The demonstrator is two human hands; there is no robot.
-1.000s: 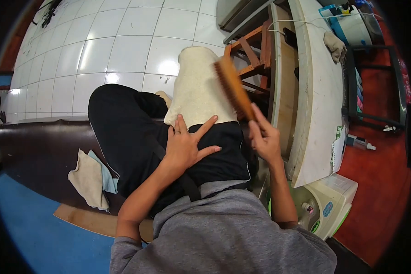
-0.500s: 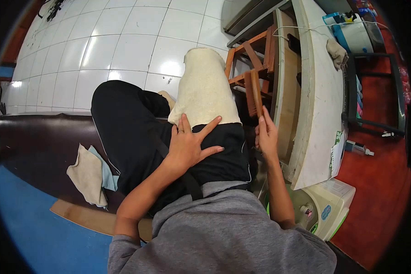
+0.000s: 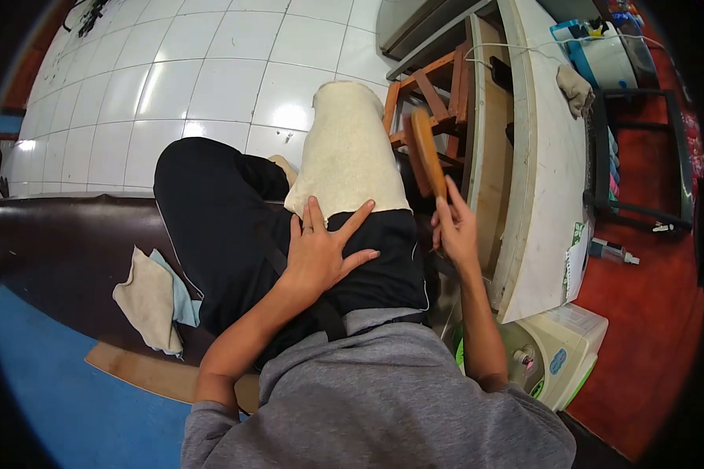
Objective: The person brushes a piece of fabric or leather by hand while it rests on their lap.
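cloth [image 3: 350, 156]: plain cream | brush [image 3: 425, 143]: orange-brown; bristles [image 3: 416, 160] perhaps russet, blurred | trousers [image 3: 199, 184]: black, thinly white-piped | shirt [image 3: 383, 383]: heathered grey | floor tiles [image 3: 231, 86]: white, grey-gridded | long seat [image 3: 62, 242]: dark brown

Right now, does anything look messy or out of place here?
Nothing is clearly spilled or broken. The beige cloth lies askew, partly over a light blue cloth on the dark bench, as if dropped there. A few dark specks stand out against the white floor tiles left of the cream fabric.

The brush [image 3: 425, 152] looks blurred; the cream cloth [image 3: 349, 152] hides one knee.
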